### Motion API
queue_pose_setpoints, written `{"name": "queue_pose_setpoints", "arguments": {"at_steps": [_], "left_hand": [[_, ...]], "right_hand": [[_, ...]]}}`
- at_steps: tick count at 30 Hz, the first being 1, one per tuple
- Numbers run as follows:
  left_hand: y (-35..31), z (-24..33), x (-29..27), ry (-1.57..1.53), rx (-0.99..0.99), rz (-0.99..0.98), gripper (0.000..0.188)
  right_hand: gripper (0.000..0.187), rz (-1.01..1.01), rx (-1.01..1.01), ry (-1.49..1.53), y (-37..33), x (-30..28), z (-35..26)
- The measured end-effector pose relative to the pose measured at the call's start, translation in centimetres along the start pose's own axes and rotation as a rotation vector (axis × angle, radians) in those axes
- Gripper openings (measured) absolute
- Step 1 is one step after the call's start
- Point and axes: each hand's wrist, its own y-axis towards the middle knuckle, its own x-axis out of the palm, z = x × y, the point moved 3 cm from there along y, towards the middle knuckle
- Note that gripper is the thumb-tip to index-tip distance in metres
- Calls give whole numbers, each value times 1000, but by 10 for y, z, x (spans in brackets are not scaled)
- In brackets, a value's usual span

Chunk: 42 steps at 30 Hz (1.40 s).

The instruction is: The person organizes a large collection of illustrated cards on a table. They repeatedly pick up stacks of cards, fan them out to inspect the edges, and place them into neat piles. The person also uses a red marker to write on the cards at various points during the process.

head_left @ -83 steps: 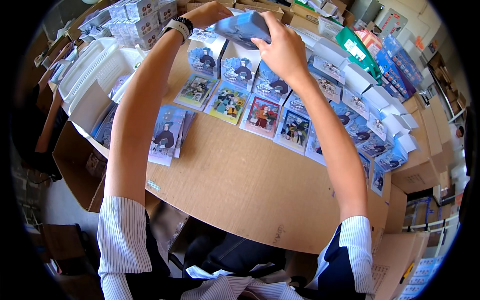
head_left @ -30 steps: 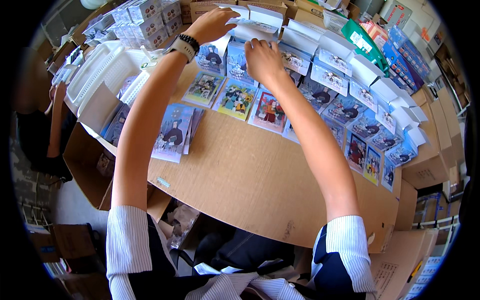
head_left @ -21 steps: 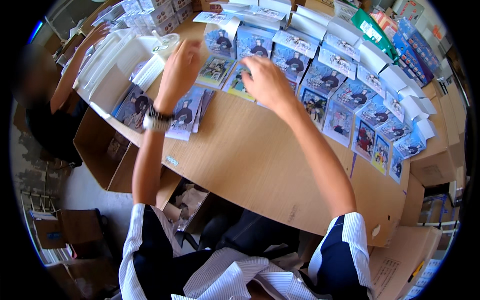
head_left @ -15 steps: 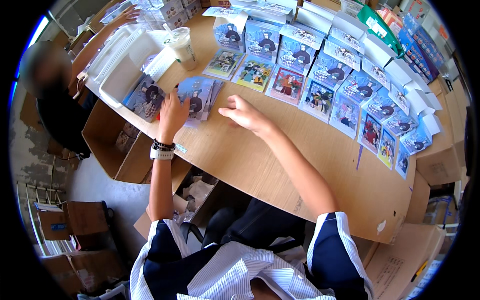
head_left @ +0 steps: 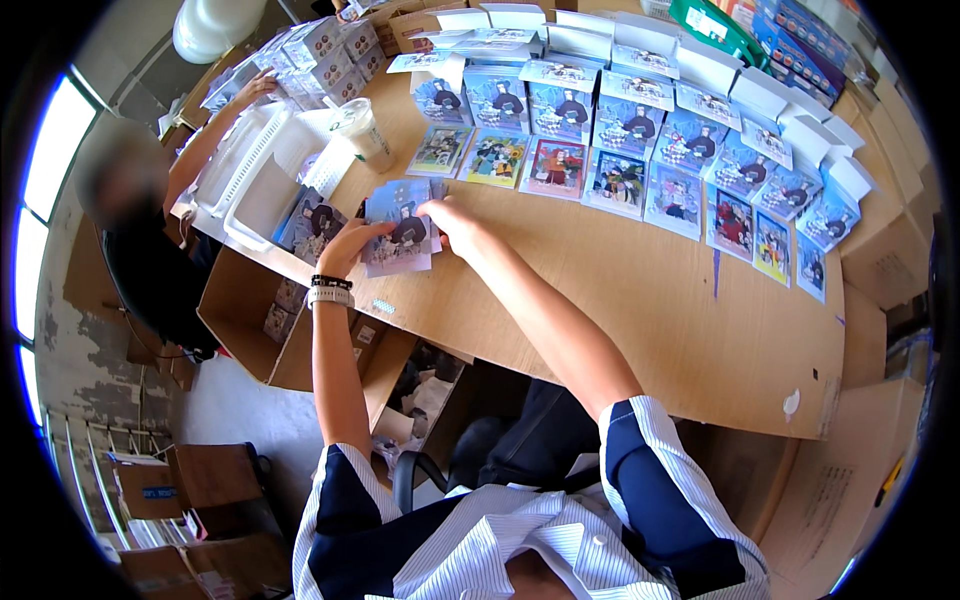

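Observation:
A slightly fanned stack of blue illustrated cards (head_left: 405, 255) lies on the left part of the table, a dark-clad figure printed on its top piece. My left hand (head_left: 345, 247) grips the stack's left edge, thumb on top. At its right edge, my right hand (head_left: 452, 222) has its fingers pressed against the cards. Whether they are single cards or flattened boxes, I cannot tell. Another pile of similar printed pieces (head_left: 308, 226) leans in the white basket, just left of my left hand. Open printed boxes (head_left: 560, 108) stand in a curved row beyond, with flat picture cards (head_left: 553, 168) before them.
A lidded drink cup (head_left: 362, 135) stands behind the stack, beside white plastic baskets (head_left: 240, 170). At the left, a co-worker's arm (head_left: 215, 128) reaches toward stacked small boxes (head_left: 325, 60). An open carton (head_left: 240, 315) sits below the table's left edge.
My right hand has moved left from above the bare table onto the stack's right edge. My left hand has come down onto its left edge. The view has shifted slightly.

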Motion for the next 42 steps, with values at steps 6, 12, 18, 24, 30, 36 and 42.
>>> {"name": "queue_pose_setpoints", "arguments": {"at_steps": [6, 12, 18, 24, 30, 36, 42], "left_hand": [[-28, 5, 25, -309, 160, -118, 43], [-80, 19, 92, -215, 584, 23, 57], [-170, 33, 220, -293, 735, -50, 67], [-178, 22, 299, -270, 712, -241, 81], [-176, 16, 315, -188, 776, -296, 80], [-193, 46, 315, -106, 684, -249, 66], [-230, 84, 327, 156, 754, -302, 61]], "right_hand": [[49, 236, -92, -343, 3, 3, 12], [59, 47, -719, -258, -71, -27, 9], [59, 19, -728, -264, -247, -99, -13], [70, 190, -733, -559, -312, -171, 14], [72, 245, -854, -439, -305, -182, 50], [59, 346, -858, -357, -312, -181, 49], [64, 243, -673, 436, -332, -195, 66]]}}
